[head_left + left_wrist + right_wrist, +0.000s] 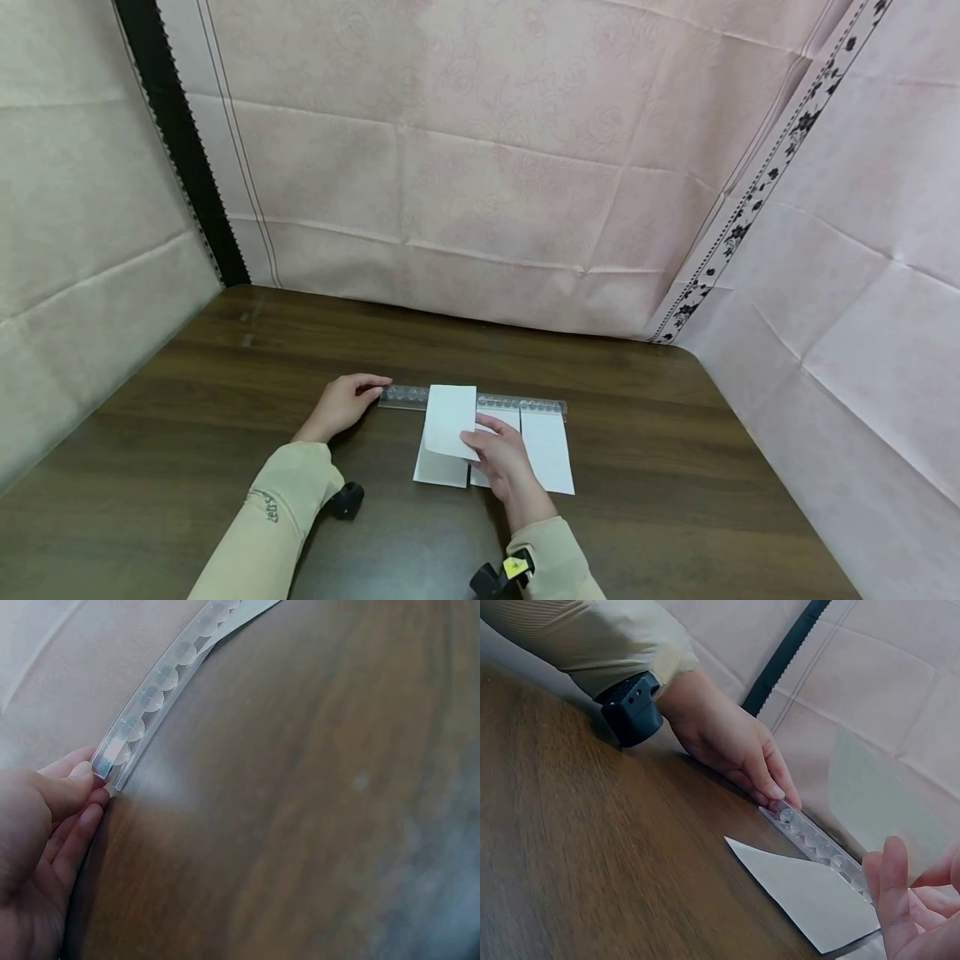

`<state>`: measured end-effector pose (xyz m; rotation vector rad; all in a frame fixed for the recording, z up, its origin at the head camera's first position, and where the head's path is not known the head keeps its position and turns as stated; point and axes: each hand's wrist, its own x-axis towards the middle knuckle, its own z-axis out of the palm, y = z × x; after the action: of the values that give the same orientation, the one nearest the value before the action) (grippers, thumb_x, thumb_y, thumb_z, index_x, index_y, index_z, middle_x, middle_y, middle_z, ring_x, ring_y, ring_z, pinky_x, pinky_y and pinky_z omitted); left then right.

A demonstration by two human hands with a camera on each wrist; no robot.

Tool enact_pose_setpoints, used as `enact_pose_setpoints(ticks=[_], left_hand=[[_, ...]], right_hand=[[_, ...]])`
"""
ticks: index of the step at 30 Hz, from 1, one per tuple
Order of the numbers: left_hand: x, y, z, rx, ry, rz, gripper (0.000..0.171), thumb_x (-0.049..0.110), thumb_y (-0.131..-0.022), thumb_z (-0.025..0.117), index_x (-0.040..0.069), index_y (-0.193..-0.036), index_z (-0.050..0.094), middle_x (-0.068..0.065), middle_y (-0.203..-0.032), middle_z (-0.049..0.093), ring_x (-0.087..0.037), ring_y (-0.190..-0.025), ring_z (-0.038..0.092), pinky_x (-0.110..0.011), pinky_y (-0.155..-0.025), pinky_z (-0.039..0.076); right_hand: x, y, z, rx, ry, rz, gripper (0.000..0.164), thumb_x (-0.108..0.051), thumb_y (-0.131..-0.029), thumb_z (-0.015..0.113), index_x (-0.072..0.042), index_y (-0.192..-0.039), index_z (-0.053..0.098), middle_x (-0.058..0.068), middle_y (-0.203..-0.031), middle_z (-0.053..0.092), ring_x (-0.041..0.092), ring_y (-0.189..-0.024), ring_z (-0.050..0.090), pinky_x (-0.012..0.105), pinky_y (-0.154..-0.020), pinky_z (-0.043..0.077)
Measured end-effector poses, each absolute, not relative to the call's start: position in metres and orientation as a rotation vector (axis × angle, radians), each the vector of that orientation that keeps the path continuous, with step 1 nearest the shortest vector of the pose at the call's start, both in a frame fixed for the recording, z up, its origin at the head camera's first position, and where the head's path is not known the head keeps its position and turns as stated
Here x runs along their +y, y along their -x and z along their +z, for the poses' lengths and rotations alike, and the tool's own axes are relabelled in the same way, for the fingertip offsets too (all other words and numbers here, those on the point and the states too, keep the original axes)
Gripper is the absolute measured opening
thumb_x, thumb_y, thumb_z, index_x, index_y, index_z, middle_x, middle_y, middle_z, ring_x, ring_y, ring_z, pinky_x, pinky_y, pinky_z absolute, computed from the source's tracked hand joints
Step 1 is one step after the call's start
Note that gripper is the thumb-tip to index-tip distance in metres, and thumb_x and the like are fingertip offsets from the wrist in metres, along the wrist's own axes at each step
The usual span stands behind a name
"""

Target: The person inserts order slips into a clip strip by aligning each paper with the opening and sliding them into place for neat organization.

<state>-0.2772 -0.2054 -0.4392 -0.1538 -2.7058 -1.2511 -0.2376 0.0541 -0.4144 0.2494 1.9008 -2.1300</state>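
Observation:
A long clear plastic strip with a row of round shapes lies across the table. My left hand pinches its left end between thumb and fingers; the left wrist view shows the grip on the strip closely. Between the thumb and fingers of my right hand is a white card, raised above the table. Below it a left white card lies along the strip, partly hidden. A middle card is mostly behind my right hand, and a right card lies beside it.
The brown wooden table meets pale cloth walls at the back, left and right. Black wrist cameras are on the left wrist and the right wrist.

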Motion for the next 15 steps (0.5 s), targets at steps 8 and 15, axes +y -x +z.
enact_pose_setpoints(ticks=[8,15], left_hand=[[-0.205,0.277,-0.44,-2.696,0.161,-1.268,0.024,0.011,-0.094,0.056,0.009,-0.115,0.067,-0.014,-0.118,0.061,-0.034,-0.114,0.052,-0.051,-0.095,0.039],[-0.206,0.278,-0.44,-2.688,0.182,-1.246,0.024,0.01,-0.094,0.056,0.008,-0.115,0.067,-0.015,-0.117,0.061,-0.035,-0.114,0.051,-0.051,-0.094,0.039]], right_hand=[[0.045,0.236,-0.416,1.876,-0.219,-2.16,0.048,0.003,-0.083,0.065,0.008,-0.127,0.048,0.015,-0.103,0.062,0.017,-0.083,0.062,0.04,-0.08,0.05],[0.035,0.234,-0.416,1.844,-0.175,-2.176,0.045,0.004,-0.082,0.065,0.009,-0.123,0.05,0.012,-0.097,0.064,0.016,-0.081,0.062,0.033,-0.071,0.051]])
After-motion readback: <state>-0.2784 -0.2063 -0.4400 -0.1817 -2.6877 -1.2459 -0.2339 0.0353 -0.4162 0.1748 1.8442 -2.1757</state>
